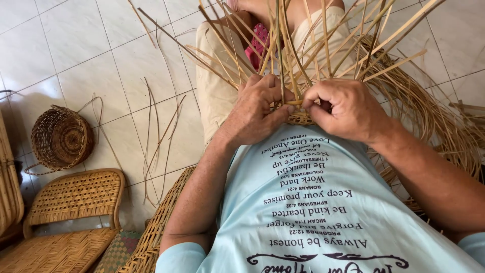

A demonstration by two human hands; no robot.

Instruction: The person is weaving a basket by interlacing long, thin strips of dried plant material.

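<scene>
- Left hand: fingers closed, pinching upright cane strips at the rim of the half-woven basket.
- Right hand: fingers curled shut on a strip at the same rim, just beside the left hand.
- Half-woven basket: held against the person's lap; contents hidden.
- Finished round basket: lies tipped on the tiled floor, nothing visible inside.
- Wicker chair: lower left.

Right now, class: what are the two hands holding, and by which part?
Both hands, left hand and right hand, pinch the half-woven basket at its woven rim, among upright cane strips.
</scene>
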